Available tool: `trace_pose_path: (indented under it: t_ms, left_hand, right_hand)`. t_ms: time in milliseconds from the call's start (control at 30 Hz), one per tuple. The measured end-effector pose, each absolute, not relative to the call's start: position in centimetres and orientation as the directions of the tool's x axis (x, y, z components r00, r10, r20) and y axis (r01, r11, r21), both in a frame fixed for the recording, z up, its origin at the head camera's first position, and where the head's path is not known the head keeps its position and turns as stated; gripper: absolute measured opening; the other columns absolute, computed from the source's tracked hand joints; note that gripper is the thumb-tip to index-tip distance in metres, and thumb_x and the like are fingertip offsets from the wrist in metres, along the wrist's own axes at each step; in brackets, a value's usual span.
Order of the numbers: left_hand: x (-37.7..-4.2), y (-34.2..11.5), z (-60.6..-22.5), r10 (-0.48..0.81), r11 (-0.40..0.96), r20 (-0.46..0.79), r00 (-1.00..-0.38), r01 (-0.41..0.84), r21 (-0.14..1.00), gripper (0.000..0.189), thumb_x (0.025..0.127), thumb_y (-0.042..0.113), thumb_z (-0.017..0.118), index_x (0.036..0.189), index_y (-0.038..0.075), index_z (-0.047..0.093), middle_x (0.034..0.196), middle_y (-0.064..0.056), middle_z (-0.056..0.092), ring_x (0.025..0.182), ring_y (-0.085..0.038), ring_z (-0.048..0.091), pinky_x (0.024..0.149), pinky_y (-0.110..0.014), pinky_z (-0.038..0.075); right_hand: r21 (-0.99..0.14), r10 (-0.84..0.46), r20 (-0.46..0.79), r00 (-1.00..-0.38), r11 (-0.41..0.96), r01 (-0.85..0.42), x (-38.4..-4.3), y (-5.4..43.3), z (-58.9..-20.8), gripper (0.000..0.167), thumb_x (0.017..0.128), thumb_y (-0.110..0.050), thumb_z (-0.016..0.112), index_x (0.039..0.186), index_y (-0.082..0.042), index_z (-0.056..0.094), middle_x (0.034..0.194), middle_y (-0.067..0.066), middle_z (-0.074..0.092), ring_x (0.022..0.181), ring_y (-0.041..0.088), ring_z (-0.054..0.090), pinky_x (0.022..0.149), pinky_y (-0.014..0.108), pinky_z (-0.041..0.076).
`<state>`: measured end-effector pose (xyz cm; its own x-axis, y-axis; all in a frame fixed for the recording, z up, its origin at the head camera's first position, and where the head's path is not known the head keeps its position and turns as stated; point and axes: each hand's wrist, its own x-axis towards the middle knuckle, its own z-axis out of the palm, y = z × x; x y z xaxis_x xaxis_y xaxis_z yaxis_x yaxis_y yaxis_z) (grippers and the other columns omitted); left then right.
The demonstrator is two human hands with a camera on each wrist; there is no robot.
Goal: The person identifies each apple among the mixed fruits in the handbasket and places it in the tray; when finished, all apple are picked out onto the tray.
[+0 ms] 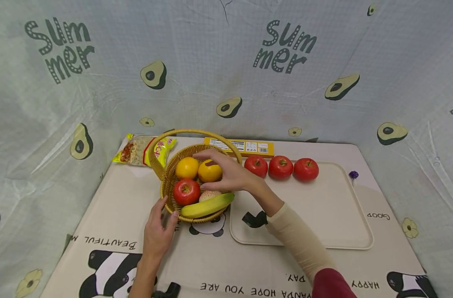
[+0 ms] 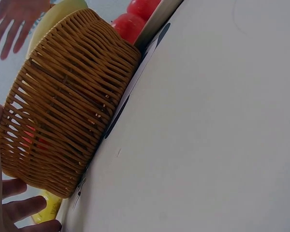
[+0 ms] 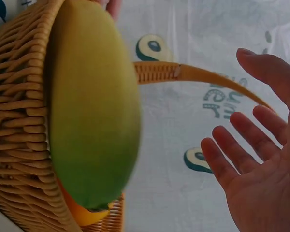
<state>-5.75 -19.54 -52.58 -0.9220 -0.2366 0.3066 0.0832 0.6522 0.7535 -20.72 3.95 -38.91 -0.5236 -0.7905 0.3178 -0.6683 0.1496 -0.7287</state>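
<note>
A woven basket with an arched handle holds two oranges, a red apple, a banana and a partly covered pale speckled round thing. Over the fruit hovers my right hand, fingers spread; the right wrist view shows its palm bare, apart from the banana. At the basket's near left side is my left hand, its fingertips by the rim. In the left wrist view its fingers lie loosely beside the wicker wall.
Right of the basket lies a cream tray, with three red apples in a row along its far edge. Behind stand a yellow box and a yellow food packet. A purple-topped lollipop lies at the tray's right.
</note>
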Motion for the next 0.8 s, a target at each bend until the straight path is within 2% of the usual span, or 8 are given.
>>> trace_pose_path:
  t_ms: [133, 267, 400, 533, 800]
  left_hand:
    - [-5.8, -19.6, -52.6, -0.238, 0.653, 0.297, -0.925, 0.075, 0.754, 0.057, 0.098, 0.023, 0.062, 0.15, 0.011, 0.043, 0.152, -0.014, 0.047, 0.138, -0.034, 0.048, 0.103, -0.056, 0.05]
    - [-5.7, -19.5, -52.5, -0.24, 0.652, 0.287, -0.927, 0.065, 0.755, 0.057, 0.098, 0.026, 0.062, 0.15, 0.013, 0.043, 0.153, -0.012, 0.047, 0.139, -0.032, 0.048, 0.104, -0.054, 0.05]
    - [-5.7, -19.5, -52.3, -0.239, 0.646, 0.282, -0.929, 0.065, 0.761, 0.057, 0.098, 0.027, 0.062, 0.15, 0.013, 0.043, 0.153, -0.012, 0.047, 0.14, -0.032, 0.047, 0.105, -0.054, 0.05]
    - [-5.7, -19.6, -52.3, -0.237, 0.642, 0.282, -0.93, 0.068, 0.764, 0.057, 0.098, 0.026, 0.062, 0.15, 0.013, 0.043, 0.153, -0.012, 0.046, 0.14, -0.032, 0.047, 0.105, -0.055, 0.05]
    - [-5.6, -19.6, -52.3, -0.241, 0.64, 0.29, -0.926, 0.073, 0.765, 0.057, 0.097, 0.026, 0.063, 0.149, 0.013, 0.044, 0.152, -0.011, 0.048, 0.14, -0.031, 0.048, 0.105, -0.054, 0.05]
  right_hand:
    - [-0.742, -0.808, 0.243, -0.536, 0.201, -0.64, -21.3, 2.8, -39.8, 0.075, 0.082, -0.02, 0.082, 0.146, -0.008, 0.044, 0.146, 0.01, 0.051, 0.132, 0.028, 0.052, 0.114, 0.04, 0.045]
    - [-0.757, -0.836, 0.183, -0.517, 0.216, -0.617, -21.5, 1.8, -40.6, 0.074, 0.083, -0.018, 0.081, 0.146, -0.005, 0.043, 0.148, 0.015, 0.048, 0.135, 0.036, 0.049, 0.115, 0.047, 0.044]
    - [-0.762, -0.856, 0.095, -0.508, 0.265, -0.59, -21.7, 0.9, -41.3, 0.073, 0.086, -0.019, 0.079, 0.147, -0.008, 0.042, 0.15, 0.012, 0.046, 0.137, 0.034, 0.046, 0.116, 0.05, 0.042]
    - [-0.753, -0.869, 0.017, -0.494, 0.314, -0.578, -22.0, 0.2, -41.6, 0.072, 0.086, -0.017, 0.079, 0.148, -0.011, 0.042, 0.152, 0.008, 0.044, 0.138, 0.03, 0.047, 0.117, 0.048, 0.042]
    - [-0.675, -0.879, -0.105, -0.465, 0.406, -0.616, -22.6, -1.4, -42.0, 0.07, 0.086, -0.014, 0.079, 0.148, -0.014, 0.045, 0.151, 0.004, 0.047, 0.139, 0.02, 0.046, 0.119, 0.033, 0.039]
